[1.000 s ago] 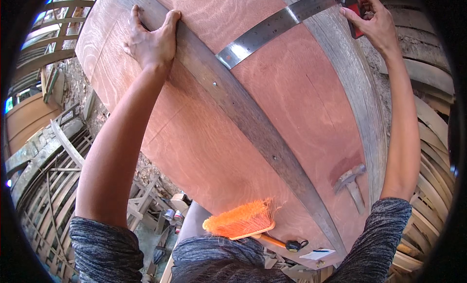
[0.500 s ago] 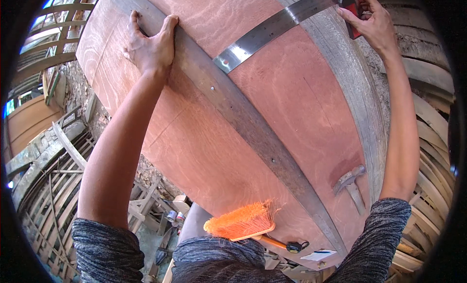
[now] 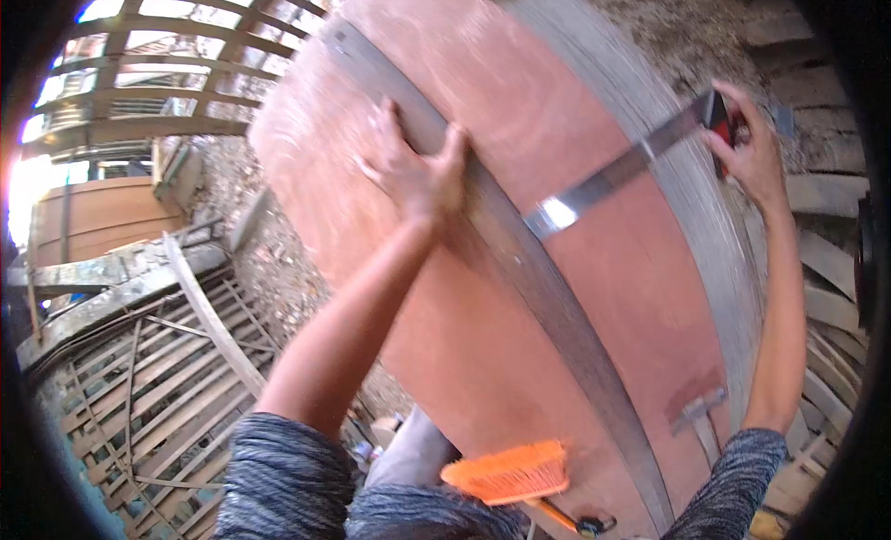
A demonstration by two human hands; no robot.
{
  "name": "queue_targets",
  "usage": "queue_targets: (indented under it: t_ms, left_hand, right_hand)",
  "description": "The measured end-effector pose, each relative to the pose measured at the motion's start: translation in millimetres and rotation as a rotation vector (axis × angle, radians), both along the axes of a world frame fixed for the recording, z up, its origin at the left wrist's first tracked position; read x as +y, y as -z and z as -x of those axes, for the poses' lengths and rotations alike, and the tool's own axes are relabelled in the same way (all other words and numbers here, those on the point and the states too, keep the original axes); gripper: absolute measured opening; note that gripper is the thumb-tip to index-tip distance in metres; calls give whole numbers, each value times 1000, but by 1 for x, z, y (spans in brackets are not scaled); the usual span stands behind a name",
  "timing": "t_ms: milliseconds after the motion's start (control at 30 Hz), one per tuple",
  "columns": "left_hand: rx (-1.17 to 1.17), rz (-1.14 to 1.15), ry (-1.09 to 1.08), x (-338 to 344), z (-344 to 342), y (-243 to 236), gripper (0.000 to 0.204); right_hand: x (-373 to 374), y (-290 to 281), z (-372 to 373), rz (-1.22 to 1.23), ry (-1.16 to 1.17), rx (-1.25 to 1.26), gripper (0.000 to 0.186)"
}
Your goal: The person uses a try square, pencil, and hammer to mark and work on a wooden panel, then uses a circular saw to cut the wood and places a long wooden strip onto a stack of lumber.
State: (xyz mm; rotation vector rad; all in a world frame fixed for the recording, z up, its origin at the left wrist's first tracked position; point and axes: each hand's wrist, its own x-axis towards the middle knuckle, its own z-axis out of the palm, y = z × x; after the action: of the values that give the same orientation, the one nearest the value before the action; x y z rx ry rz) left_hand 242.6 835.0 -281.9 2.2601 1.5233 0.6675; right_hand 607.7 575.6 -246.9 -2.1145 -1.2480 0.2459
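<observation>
My right hand point(image 3: 754, 155) is closed around the red and black handle of a handsaw point(image 3: 620, 173). The steel blade lies across a reddish plywood panel point(image 3: 594, 289), over a grey wooden edge piece point(image 3: 701, 220), with its tip by a long dark wooden strip point(image 3: 548, 294). My left hand point(image 3: 418, 173) rests with spread fingers on the plywood and the upper part of that strip, holding nothing.
A hammer point(image 3: 703, 415) lies on the panel's lower right. Nearest me are an orange-bristled brush point(image 3: 510, 473) and a small black tape-measure-like object point(image 3: 591, 524). Slatted wooden frames point(image 3: 158, 401) stand at the left, with curved planks point(image 3: 831, 261) at the right.
The view has swung, so the panel and both hands appear farther right and lower. The saw's tip remains beside the dark strip, and my left hand stays on the strip.
</observation>
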Motion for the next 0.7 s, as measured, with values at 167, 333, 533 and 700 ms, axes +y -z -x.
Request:
queue_targets:
  t_ms: [167,333,533,700]
  left_hand:
    - [88,73,-28,-2,-6,-9,107]
    - [95,88,-2,0,-11,-10,108]
    - [6,152,41,7,-4,-29,109]
    - [-126,332,167,17,15,-42,117]
  right_hand:
    - [9,-17,-6,65,-13,52,68]
    - [34,-43,-31,125,75,36,69]
    - [107,-60,-52,-11,214,-6,65]
    - [190,-64,-70,-50,254,-25,64]
